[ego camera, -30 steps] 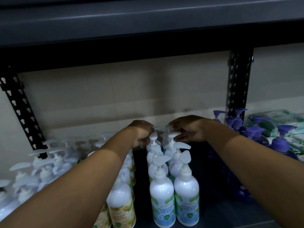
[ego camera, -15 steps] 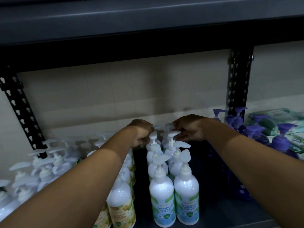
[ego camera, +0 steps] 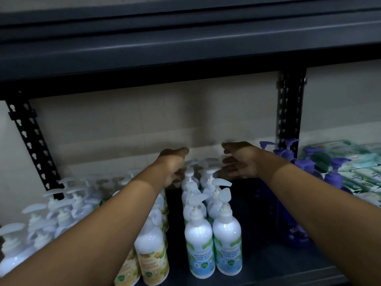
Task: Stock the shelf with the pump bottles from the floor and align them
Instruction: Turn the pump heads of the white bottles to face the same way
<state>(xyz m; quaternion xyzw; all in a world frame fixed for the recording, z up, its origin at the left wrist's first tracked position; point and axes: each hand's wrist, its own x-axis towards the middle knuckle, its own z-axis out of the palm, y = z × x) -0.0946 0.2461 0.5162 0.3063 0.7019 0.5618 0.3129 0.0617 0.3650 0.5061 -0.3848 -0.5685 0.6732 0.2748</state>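
White glossy pump bottles (ego camera: pixel 198 244), two rows standing on dark shelf (ego camera: pixel 268 265) below and between both hands, left hand (ego camera: pixel 172 164) and right hand (ego camera: pixel 242 159) released, fingers loose, holding nothing, purple bottles (ego camera: pixel 334 178) beside right hand

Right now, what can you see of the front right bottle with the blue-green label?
The front right bottle looks like glossy white plastic, with a white pump head and a blue-green label reading Antibacterial Hand Wash Cool Mint. It stands upright near the front edge of the shelf, heading the right row, close beside its twin. Nothing grips it.
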